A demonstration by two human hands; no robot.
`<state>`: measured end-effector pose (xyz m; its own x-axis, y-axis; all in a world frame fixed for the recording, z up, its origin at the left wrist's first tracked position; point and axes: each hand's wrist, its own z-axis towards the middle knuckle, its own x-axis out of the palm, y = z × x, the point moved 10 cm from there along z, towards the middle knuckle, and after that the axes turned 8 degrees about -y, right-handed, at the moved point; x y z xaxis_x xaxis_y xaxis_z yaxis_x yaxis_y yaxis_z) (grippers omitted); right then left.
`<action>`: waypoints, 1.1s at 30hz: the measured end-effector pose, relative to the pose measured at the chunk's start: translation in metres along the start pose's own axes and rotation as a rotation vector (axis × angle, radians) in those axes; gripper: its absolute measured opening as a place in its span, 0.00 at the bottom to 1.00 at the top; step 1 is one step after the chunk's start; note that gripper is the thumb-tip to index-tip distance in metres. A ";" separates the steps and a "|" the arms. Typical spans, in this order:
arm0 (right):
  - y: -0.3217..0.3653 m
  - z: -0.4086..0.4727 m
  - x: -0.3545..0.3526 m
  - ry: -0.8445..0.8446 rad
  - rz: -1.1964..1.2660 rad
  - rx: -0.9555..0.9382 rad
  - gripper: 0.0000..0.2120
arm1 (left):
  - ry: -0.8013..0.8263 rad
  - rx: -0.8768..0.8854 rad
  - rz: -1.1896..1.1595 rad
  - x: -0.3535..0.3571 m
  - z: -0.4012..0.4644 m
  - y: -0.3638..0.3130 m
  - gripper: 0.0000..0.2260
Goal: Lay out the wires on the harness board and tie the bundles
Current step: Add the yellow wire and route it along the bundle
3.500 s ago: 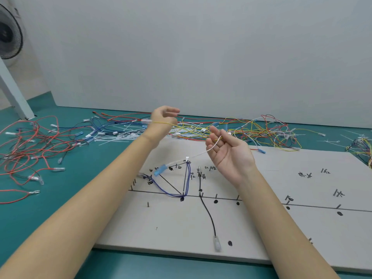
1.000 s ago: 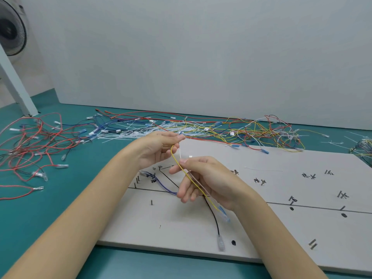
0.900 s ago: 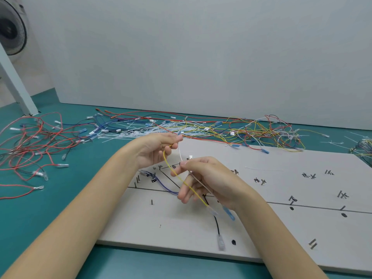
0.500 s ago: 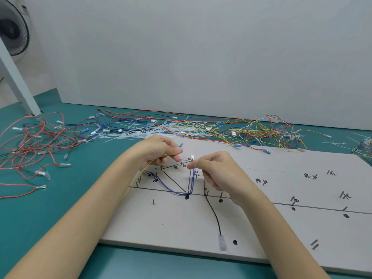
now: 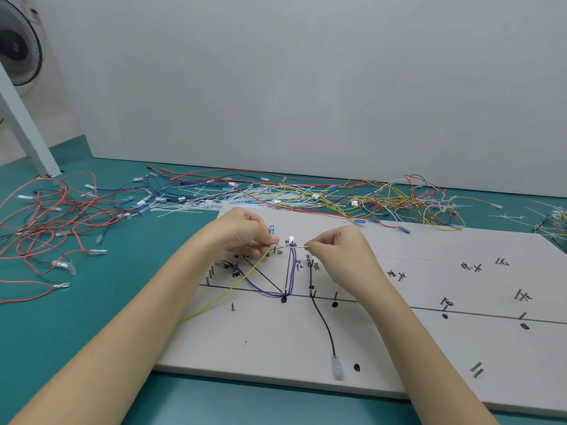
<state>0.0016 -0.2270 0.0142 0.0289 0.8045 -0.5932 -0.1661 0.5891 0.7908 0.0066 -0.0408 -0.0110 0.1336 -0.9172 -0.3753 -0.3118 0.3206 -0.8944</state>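
- Hands meet over the far-left part of the harness board; left hand pinches a yellow wire with a blue terminal poking up above its fingers; the wire trails down toward the near left
- right hand pinches a thin white wire, stretched taut between both hands past a small white connector
- purple wires and a black wire lie routed round pegs on the board
- loose red wires sprawl far left on the green table; yellow wires and white cable ties lie beyond the board
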 end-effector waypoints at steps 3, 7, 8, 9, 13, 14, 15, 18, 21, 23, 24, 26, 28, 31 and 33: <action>-0.002 0.001 -0.002 -0.032 -0.028 0.004 0.09 | -0.042 0.007 0.025 -0.001 0.001 0.002 0.11; 0.000 0.000 -0.003 -0.048 -0.085 -0.006 0.10 | -0.093 0.023 0.072 -0.001 0.003 0.002 0.09; 0.000 0.000 -0.003 -0.050 -0.096 -0.008 0.10 | -0.102 0.024 0.094 -0.001 0.003 0.003 0.09; 0.000 -0.001 -0.003 -0.049 -0.105 -0.009 0.10 | -0.110 0.024 0.113 0.000 0.003 0.003 0.08; 0.001 -0.002 -0.002 -0.031 -0.130 -0.010 0.09 | -0.165 0.054 0.157 0.000 0.004 0.003 0.10; 0.001 -0.002 -0.002 -0.025 -0.135 -0.011 0.09 | -0.183 0.059 0.167 -0.001 0.004 0.003 0.10; 0.001 -0.002 -0.002 -0.020 -0.141 -0.013 0.09 | -0.199 0.060 0.171 -0.002 0.004 0.002 0.11; 0.001 -0.003 -0.001 -0.011 -0.160 -0.025 0.08 | -0.229 0.064 0.163 -0.003 0.005 0.002 0.13; 0.001 -0.003 0.000 -0.006 -0.177 -0.028 0.08 | -0.259 0.089 0.192 -0.003 0.002 0.000 0.09; 0.000 -0.002 0.001 -0.002 -0.184 -0.025 0.08 | -0.287 0.115 0.232 -0.004 -0.001 -0.004 0.05; 0.000 -0.002 0.001 0.000 -0.186 -0.026 0.08 | -0.300 0.125 0.254 -0.004 -0.002 -0.005 0.05; 0.000 -0.002 0.002 0.005 -0.187 -0.029 0.08 | -0.318 0.139 0.295 -0.005 -0.005 -0.008 0.05; 0.001 -0.003 0.003 0.014 -0.189 -0.032 0.07 | -0.332 0.146 0.331 -0.005 -0.007 -0.010 0.06; 0.001 -0.004 0.003 0.032 -0.187 -0.035 0.07 | -0.346 0.159 0.396 -0.005 -0.007 -0.011 0.07; 0.002 -0.005 0.004 0.038 -0.190 -0.040 0.06 | -0.348 0.162 0.429 -0.004 -0.007 -0.011 0.06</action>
<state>-0.0030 -0.2231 0.0128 0.0266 0.6752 -0.7371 -0.2000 0.7261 0.6579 0.0033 -0.0427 0.0022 0.3374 -0.5738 -0.7463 -0.2623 0.7041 -0.6599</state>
